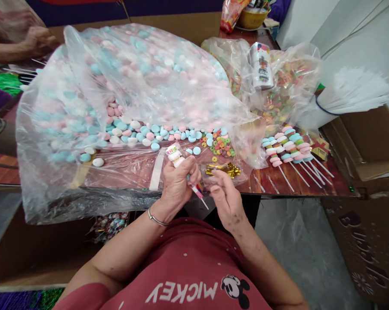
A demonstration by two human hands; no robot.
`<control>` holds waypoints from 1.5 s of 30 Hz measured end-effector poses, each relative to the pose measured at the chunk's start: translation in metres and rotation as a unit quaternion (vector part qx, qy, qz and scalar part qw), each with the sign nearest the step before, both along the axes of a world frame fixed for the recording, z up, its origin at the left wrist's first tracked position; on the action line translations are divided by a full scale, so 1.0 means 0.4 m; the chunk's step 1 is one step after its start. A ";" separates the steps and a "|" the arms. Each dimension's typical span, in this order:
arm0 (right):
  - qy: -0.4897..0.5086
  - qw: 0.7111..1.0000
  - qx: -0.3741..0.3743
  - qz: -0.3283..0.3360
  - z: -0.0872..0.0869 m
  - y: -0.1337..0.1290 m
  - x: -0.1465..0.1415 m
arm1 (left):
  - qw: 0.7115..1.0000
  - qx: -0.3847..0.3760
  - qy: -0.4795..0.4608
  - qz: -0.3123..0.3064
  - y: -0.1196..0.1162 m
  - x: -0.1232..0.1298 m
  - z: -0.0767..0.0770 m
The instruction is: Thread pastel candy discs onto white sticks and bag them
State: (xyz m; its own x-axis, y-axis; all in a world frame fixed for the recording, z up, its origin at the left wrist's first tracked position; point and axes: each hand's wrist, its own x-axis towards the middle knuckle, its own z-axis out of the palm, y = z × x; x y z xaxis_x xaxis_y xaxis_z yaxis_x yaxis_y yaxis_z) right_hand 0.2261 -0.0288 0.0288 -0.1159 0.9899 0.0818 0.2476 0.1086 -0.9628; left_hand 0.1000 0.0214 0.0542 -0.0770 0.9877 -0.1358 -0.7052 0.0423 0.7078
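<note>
My left hand (180,181) is closed around a wrapped candy skewer (174,155). The printed white top of its bag sticks out above my fist, and its white stick points down to the right below. Beside it, my right hand (226,198) is open, with nothing visible in its slightly blurred fingers. Its fingertips are at the near edge of a bundle of gold twist ties (228,168); I cannot tell whether they touch. Small fruit-coloured candy rings (220,145) lie just behind the ties. Loose pink, blue and white candies (152,132) spill from a large clear plastic bag (133,82).
Several unwrapped candy skewers (289,148) lie at the table's right. Behind them are bags of candy rings (286,82), a printed packet stack (261,64) and a tub of white sticks (326,105). Open cardboard boxes (372,142) stand right. Another person's hand (41,41) is at far left.
</note>
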 end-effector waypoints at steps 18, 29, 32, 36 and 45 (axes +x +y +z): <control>-0.390 0.848 0.314 0.175 0.042 0.014 0.009 | 0.937 0.101 0.305 -0.140 0.043 -0.262 0.104; -0.441 0.752 0.437 0.221 0.076 0.031 -0.006 | 0.683 -0.016 0.318 -0.658 0.012 -0.206 0.021; -0.478 0.740 0.408 0.238 0.070 0.017 0.002 | 0.654 0.044 0.409 -0.635 -0.003 -0.203 0.019; -0.508 0.756 0.329 0.251 0.068 0.004 0.009 | 0.572 0.239 0.607 -0.498 -0.040 -0.180 0.017; -0.470 0.795 0.040 0.382 0.125 0.040 0.038 | 0.387 0.530 0.725 -0.206 -0.090 -0.163 -0.009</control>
